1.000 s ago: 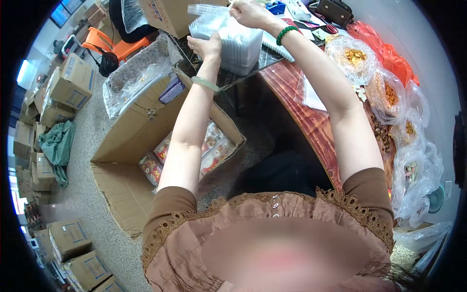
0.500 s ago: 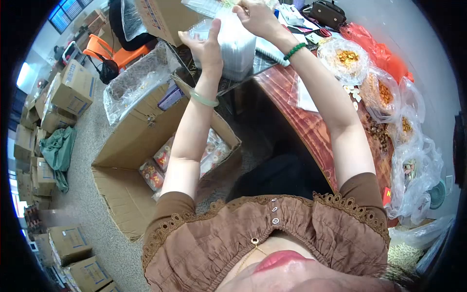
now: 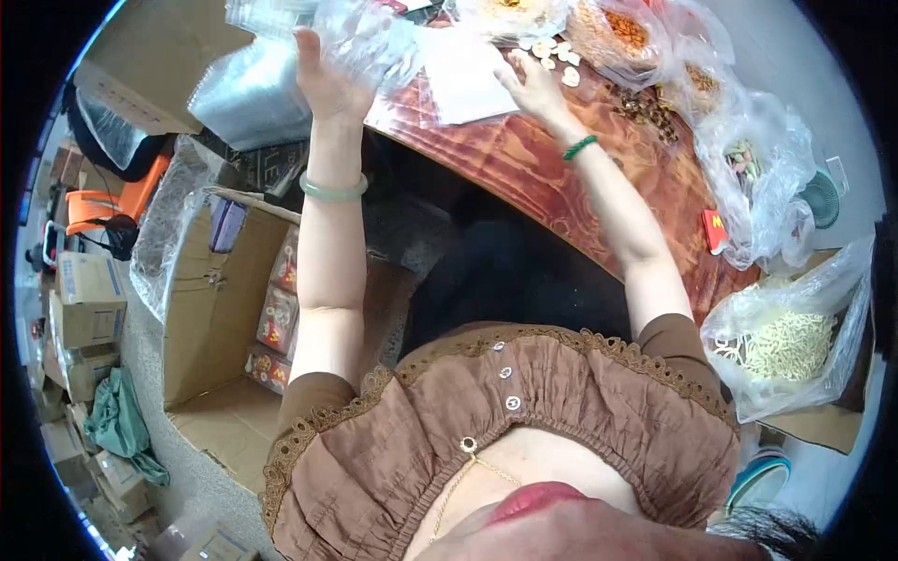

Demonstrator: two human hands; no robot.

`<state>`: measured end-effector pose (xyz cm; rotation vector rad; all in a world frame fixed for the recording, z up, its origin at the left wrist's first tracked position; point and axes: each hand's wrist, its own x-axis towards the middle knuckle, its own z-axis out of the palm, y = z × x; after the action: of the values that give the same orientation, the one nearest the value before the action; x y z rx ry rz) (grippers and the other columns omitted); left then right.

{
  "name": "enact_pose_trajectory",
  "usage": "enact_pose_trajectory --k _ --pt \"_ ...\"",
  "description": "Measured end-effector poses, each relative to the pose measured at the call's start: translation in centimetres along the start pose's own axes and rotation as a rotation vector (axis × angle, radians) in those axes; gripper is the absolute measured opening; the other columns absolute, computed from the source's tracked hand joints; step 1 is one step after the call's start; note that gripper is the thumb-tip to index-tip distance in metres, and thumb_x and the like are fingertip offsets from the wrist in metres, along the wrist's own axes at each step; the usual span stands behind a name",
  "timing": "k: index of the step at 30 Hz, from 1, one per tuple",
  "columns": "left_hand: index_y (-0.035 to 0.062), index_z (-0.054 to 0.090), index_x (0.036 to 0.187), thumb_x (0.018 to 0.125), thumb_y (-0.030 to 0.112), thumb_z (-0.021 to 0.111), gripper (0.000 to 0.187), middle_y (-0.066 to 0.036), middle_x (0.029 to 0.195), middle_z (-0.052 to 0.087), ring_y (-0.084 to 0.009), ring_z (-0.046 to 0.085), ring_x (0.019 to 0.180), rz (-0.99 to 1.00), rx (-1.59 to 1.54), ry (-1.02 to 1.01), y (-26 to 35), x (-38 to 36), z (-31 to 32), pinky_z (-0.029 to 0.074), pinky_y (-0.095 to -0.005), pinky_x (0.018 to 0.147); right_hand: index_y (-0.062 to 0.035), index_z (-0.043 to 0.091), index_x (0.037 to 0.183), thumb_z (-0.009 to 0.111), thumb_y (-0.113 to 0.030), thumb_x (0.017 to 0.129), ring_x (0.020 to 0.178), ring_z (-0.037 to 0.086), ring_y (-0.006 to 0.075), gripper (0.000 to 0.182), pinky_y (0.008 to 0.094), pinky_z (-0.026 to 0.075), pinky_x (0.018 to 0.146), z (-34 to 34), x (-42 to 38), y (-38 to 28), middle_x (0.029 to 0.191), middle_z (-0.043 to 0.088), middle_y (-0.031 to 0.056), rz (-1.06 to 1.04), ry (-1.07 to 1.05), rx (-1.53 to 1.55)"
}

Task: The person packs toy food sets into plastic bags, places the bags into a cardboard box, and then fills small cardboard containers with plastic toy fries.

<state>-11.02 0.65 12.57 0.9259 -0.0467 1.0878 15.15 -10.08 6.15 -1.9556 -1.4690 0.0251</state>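
Observation:
My left hand (image 3: 337,92) is raised with its thumb standing up. A crinkled clear plastic container (image 3: 374,45), smeared by motion, sits against the hand and hides its fingers. Just to the left stands a stack of clear plastic containers (image 3: 251,98). My right hand (image 3: 538,92) is open over the table, fingers stretched toward the right edge of some white paper sheets (image 3: 463,79). Several pale round pieces (image 3: 571,77) lie just beyond that hand, and small dark brown pieces (image 3: 647,117) are farther right.
Open bags of orange snack pieces (image 3: 625,33) line the wooden table's (image 3: 524,182) far side. A red packet (image 3: 715,231) lies near the right edge. A bag of pale sticks (image 3: 790,346) stands at right. An open carton (image 3: 210,309) with red packs (image 3: 278,318) is at my left.
My view has swung right. Both hands have left the container stack; the left now has a clear container above the papers, and the right has come down over the table, fingers extended.

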Motion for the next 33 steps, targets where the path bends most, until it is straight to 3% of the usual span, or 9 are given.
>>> enact_pose_trajectory --k 5,13,14,16,17,19,25,31,33 --pt "0.0084 0.023 0.147 0.079 0.064 0.06 0.095 -0.021 0.138 0.04 -0.0403 0.043 0.124 -0.035 0.039 -0.103 -3.9 0.0 1.3 0.045 -0.0519 0.094 -0.0083 0.039 0.136 0.068 -0.057 0.073 0.124 0.037 0.0366 0.085 0.0515 0.032 0.101 6.2 -0.9 0.8 0.131 0.044 0.0215 0.35 -0.063 -0.223" --pt "0.0118 0.03 0.142 0.08 0.054 0.062 0.081 -0.024 0.139 0.038 -0.0477 0.039 0.125 -0.162 0.003 -0.055 -11.7 -1.9 2.8 0.036 -0.0594 0.101 -0.0082 0.045 0.133 0.065 -0.06 0.073 0.125 0.034 0.0383 0.082 0.058 0.028 0.101 6.3 1.2 3.2 0.132 0.044 0.0194 0.243 -0.23 -0.089" --pt "0.0137 0.024 0.144 0.078 0.048 0.066 0.085 -0.022 0.138 0.037 -0.0432 0.043 0.123 -0.192 -0.025 -0.025 -12.3 -2.2 3.1 0.038 -0.0567 0.1 -0.0057 0.052 0.126 0.067 -0.051 0.08 0.118 0.047 0.0326 0.066 0.0519 0.038 0.098 3.2 -0.2 3.0 0.125 0.051 0.0168 0.201 -0.071 -0.062" --pt "0.0101 0.026 0.143 0.077 0.037 0.069 0.084 -0.019 0.132 0.042 -0.0353 0.049 0.118 -0.216 -0.064 0.054 -14.5 -2.8 4.1 0.042 -0.0505 0.099 -0.0051 0.06 0.116 0.068 -0.036 0.086 0.103 0.06 0.0232 0.044 0.0381 0.049 0.09 -0.4 -0.7 5.0 0.117 0.058 0.0114 0.29 -0.078 0.929" --pt "0.0066 0.03 0.141 0.077 0.034 0.068 0.079 -0.018 0.128 0.046 -0.0333 0.051 0.116 -0.22 -0.055 0.034 -15.7 -2.8 5.0 0.044 -0.0483 0.098 -0.0073 0.065 0.111 0.065 -0.019 0.089 0.101 0.057 0.0114 0.024 0.0262 0.046 0.089 -4.5 -2.3 3.6 0.117 0.057 0.0033 0.077 -0.11 0.925" --pt "-0.0004 0.042 0.131 0.078 0.03 0.067 0.066 -0.015 0.115 0.056 -0.0279 0.057 0.109 -0.25 -0.114 -0.002 -17.8 -3.0 8.3 0.049 -0.0406 0.093 -0.0061 0.069 0.099 0.07 -0.018 0.086 0.094 0.063 0.0136 0.017 0.0265 0.052 0.083 -7.0 -4.8 3.3 0.106 0.062 0.0024 -0.272 -0.152 0.975" --pt "0.0002 0.049 0.113 0.08 0.058 0.061 0.068 -0.011 0.096 0.058 -0.0187 0.063 0.083 -0.421 -0.276 -0.029 -24.2 -4.9 13.9 0.056 -0.0304 0.06 -0.0049 0.071 0.09 0.073 -0.017 0.083 0.083 0.057 0.0052 0.014 0.0207 0.048 0.07 -10.3 -9.5 6.7 0.1 0.059 -0.0033 0.038 -0.22 1.111" --pt "0.0056 0.045 0.117 0.082 0.05 0.063 0.059 -0.008 0.095 0.054 -0.0181 0.062 0.08 -0.452 -0.274 0.015 -25.9 -6.5 17.6 0.055 -0.0312 0.061 -0.0043 0.071 0.096 0.07 -0.016 0.085 0.098 0.056 0.0107 0.016 0.0268 0.047 0.085 -14.1 -11.8 7.5 0.113 0.056 0.0008 0.18 -0.297 0.961" --pt "0.008 0.036 0.126 0.082 0.035 0.066 0.06 -0.008 0.098 0.051 -0.0173 0.059 0.081 -0.278 -0.155 0.108 -27.3 -6.2 17.8 0.054 -0.0326 0.068 -0.002 0.07 0.096 0.069 -0.015 0.084 0.096 0.057 0.0124 0.018 0.026 0.048 0.083 -14.9 -13.0 6.5 0.111 0.059 0.003 -0.074 -0.092 0.542"
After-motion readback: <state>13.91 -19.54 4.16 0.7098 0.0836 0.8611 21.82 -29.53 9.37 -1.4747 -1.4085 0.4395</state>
